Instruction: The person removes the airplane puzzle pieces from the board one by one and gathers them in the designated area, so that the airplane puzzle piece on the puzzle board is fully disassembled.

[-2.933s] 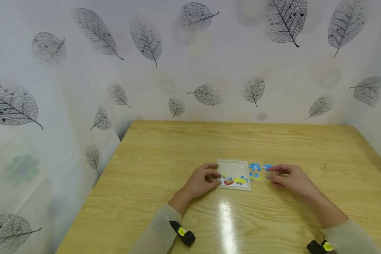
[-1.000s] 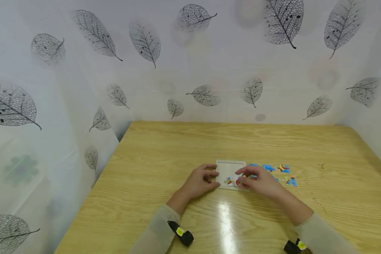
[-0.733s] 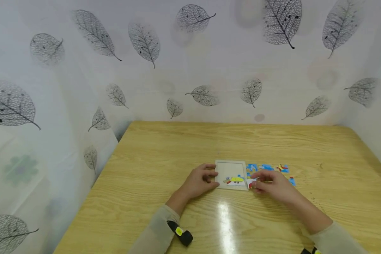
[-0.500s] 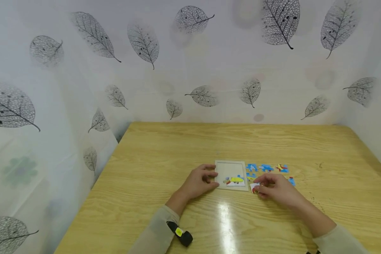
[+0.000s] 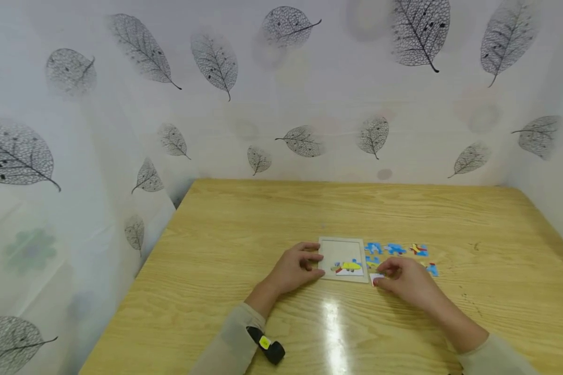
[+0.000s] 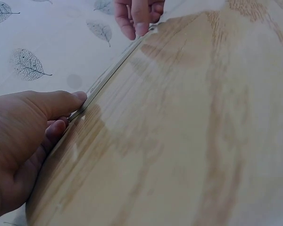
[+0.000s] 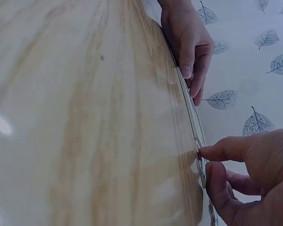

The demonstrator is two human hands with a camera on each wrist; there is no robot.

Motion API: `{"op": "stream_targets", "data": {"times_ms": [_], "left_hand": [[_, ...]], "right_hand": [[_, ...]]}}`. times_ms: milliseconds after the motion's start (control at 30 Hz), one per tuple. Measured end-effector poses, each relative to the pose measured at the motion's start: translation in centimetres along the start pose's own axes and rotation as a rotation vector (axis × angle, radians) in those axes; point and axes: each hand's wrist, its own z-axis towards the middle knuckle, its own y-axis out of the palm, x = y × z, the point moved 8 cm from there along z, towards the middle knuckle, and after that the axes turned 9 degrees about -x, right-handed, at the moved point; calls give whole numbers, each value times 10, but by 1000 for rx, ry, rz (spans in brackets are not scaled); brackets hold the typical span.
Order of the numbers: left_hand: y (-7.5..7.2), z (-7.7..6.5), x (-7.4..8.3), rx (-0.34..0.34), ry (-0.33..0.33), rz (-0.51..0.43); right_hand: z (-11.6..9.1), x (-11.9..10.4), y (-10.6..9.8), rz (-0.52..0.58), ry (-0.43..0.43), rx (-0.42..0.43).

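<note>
A square wooden puzzle tray (image 5: 342, 281) lies on the table, with a few joined pieces showing a yellow shape (image 5: 351, 266) along its lower part. My left hand (image 5: 293, 268) rests at the tray's left edge, fingertips and thumb spread along it. In the left wrist view the left thumb (image 6: 68, 102) touches the tray's thin edge. Just right of the tray, my right hand (image 5: 410, 281) pinches a white-and-red puzzle piece (image 5: 375, 278) between thumb and index finger, low at the table. The fingers hide part of this piece.
Several loose blue puzzle pieces (image 5: 394, 249) lie beyond the right hand, including a red-and-yellow one (image 5: 418, 249). Another blue piece (image 5: 432, 269) shows beside the hand. Behind the wooden table (image 5: 244, 219) hangs a leaf-print curtain (image 5: 216, 140).
The right hand was among the loose pieces, later over the tray's lower right with the white-and-red puzzle piece, and has since drawn it rightward off the tray. The left hand has stayed put.
</note>
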Motion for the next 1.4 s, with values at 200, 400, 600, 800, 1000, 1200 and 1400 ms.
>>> {"op": "stream_targets", "data": {"times_ms": [200,400,600,800,1000,1200,1400], "left_hand": [[1,1,1,-5,15,-4],[0,0,0,-6,5,-10],[-2,1,-2,1,-2,9],[-1,1,-1,-12,12,0],[-1,0,-1,-10,5,-15],[-1,0,-2,-9,6,-20],[0,1,-1,-9,4,-22]], "right_hand": [[3,0,-2,17,7,-9],[13,-8,2,174,-48,-69],[26,-27,13,262,-146,-169],[37,-38,27,245,-174,-230],[43,-44,33,164,-200,-234],[42,-46,34,44,-189,-198],[40,-51,34,-3,-190,-171]]}}
